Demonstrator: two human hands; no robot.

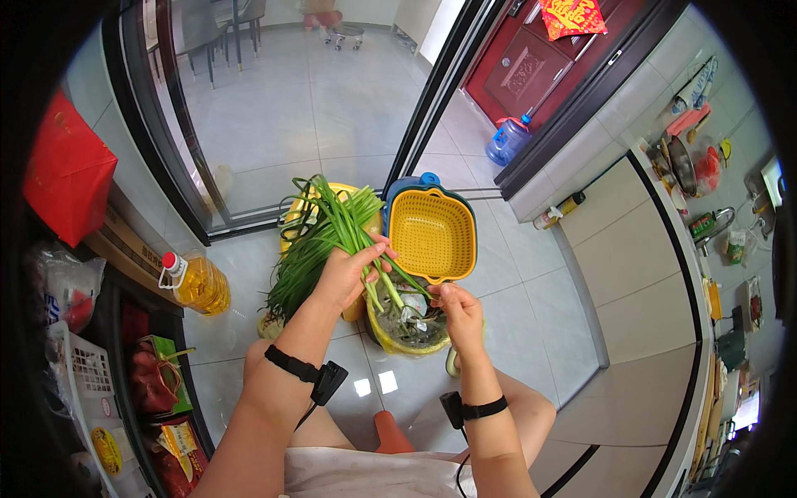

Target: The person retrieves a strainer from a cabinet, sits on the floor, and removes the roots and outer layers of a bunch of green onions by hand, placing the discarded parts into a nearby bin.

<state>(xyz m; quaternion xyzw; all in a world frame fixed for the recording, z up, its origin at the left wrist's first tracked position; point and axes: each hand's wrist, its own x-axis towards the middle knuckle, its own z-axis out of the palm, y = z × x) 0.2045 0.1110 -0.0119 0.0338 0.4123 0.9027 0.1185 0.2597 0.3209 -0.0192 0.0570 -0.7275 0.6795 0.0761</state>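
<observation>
My left hand [348, 274] grips several long green stalks [342, 224] of an allium-like vegetable, with pale stem ends pointing down to the right. My right hand [459, 311] pinches the tip of a thin green leaf [411, 280] that runs across from the left hand. More dark green leaves [296, 267] spread out left of the left hand, over a yellow container [285, 233]. Below both hands stands a bin lined with a yellow bag [405, 348], holding scraps and clear plastic. Beyond it is a yellow perforated basket [433, 230], nested in a dark one.
A bottle of yellow oil [202, 286] stands on the floor at left, near a shelf with a white plastic basket [87, 373]. A glass sliding door [299, 112] is ahead. Cabinets [641, 280] line the right side. A blue water jug [509, 140] stands beyond the doorway.
</observation>
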